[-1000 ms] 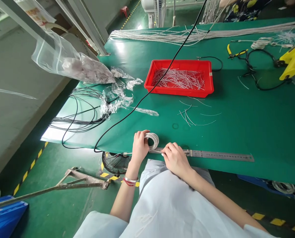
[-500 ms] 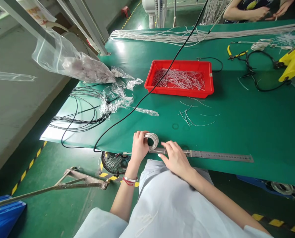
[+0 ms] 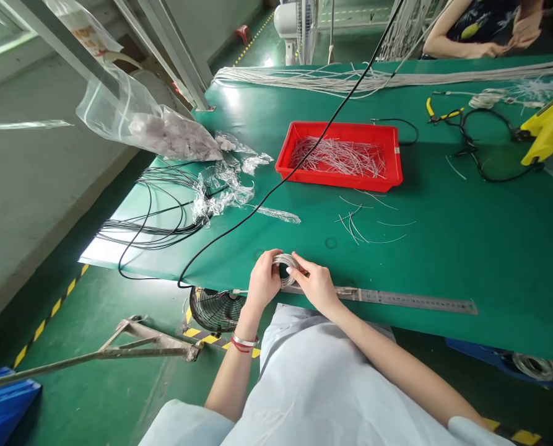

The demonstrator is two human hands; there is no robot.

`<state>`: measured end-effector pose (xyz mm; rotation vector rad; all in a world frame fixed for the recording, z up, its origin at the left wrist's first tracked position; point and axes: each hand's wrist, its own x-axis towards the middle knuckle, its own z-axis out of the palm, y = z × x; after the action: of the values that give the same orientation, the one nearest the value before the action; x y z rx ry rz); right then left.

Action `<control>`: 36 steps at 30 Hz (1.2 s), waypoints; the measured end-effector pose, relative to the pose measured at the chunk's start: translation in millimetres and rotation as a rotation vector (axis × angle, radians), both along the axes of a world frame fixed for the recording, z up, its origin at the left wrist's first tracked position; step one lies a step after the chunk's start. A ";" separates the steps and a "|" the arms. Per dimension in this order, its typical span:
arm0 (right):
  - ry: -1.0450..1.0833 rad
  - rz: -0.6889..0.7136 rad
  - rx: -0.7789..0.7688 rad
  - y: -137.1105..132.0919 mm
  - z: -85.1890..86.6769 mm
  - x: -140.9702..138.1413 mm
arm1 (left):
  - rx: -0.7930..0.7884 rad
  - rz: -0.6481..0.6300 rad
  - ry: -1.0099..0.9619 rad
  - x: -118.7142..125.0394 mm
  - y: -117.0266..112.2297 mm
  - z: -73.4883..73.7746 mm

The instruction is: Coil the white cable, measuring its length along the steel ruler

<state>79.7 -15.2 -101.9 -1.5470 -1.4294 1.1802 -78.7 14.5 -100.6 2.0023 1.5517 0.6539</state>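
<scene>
White wire coil (image 3: 285,269) — held on edge just above the green bench (image 3: 466,260), between my hands: left fingers (image 3: 269,257) clamped around its left side, right fingers (image 3: 300,261) pinching its right — steel ruler (image 3: 397,300) just beside.
</scene>
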 end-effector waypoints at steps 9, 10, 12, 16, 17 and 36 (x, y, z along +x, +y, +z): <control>-0.137 0.040 0.065 12.2 6.9 27.0 | -0.189 -0.148 -0.042 -4.8 10.2 36.7; -0.219 -0.023 0.077 14.0 7.1 38.9 | -0.192 -0.137 -0.038 -1.0 10.2 38.8; -0.395 -0.191 0.067 16.4 5.6 65.0 | -0.197 -0.105 -0.029 7.2 9.3 43.9; -0.686 -0.344 0.023 17.0 -1.0 103.0 | -0.167 -0.044 -0.013 19.5 6.6 57.9; -0.729 -0.340 0.017 17.3 -2.5 106.7 | -0.152 -0.033 -0.005 21.0 5.9 61.6; -0.432 0.098 0.182 -20.4 61.5 125.1 | -0.186 0.133 -0.180 36.5 -2.4 96.1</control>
<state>204.9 -35.6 -40.4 -1.6824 -1.8533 0.7664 -42.2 12.2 -4.5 1.6688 1.5838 0.6941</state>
